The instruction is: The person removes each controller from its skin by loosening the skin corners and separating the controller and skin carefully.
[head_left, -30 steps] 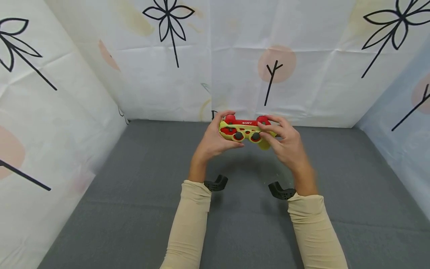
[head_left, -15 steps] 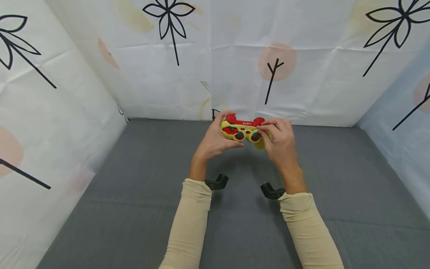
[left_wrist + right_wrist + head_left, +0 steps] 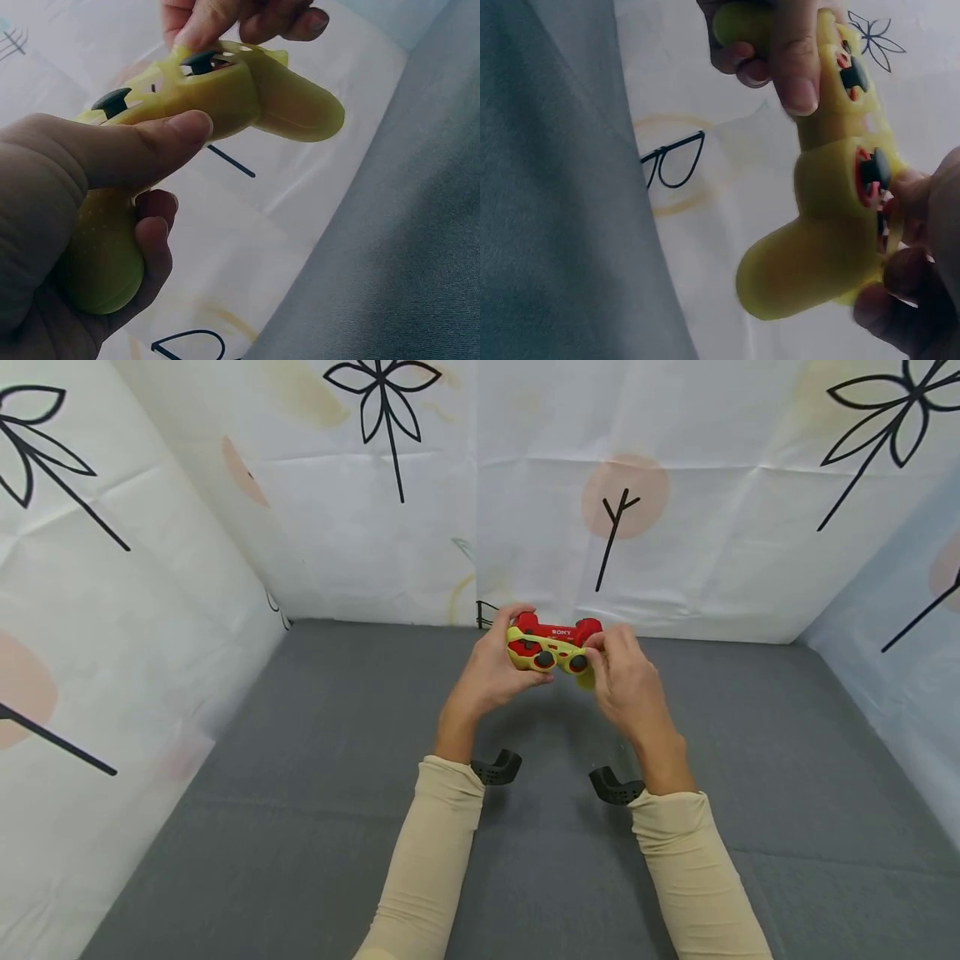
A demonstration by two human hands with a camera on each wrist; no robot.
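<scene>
A red game controller [image 3: 560, 632] with black thumbsticks sits in a soft yellow silicone cover [image 3: 534, 654]. My left hand [image 3: 491, 664] grips its left end, fingers behind and thumb along the front lower edge. In the left wrist view that thumb [image 3: 169, 139] presses against the cover. With thumb and forefinger, my right hand [image 3: 626, 681] pinches the cover's edge by the right thumbstick. The right wrist view shows the edge lifted away from the controller's face there, with red buttons showing beneath. The right handle [image 3: 795, 277] is still inside the cover.
A dark grey cloth [image 3: 337, 827] covers the table below the hands. White sheets [image 3: 540, 452] printed with plants stand behind and at both sides, the back one close beyond the controller. Each wrist carries a black mount [image 3: 497, 768].
My right hand has moved from spread fingers over the controller's right end to a pinch on the cover's edge. The cover's upper right edge now stands away, with more red showing.
</scene>
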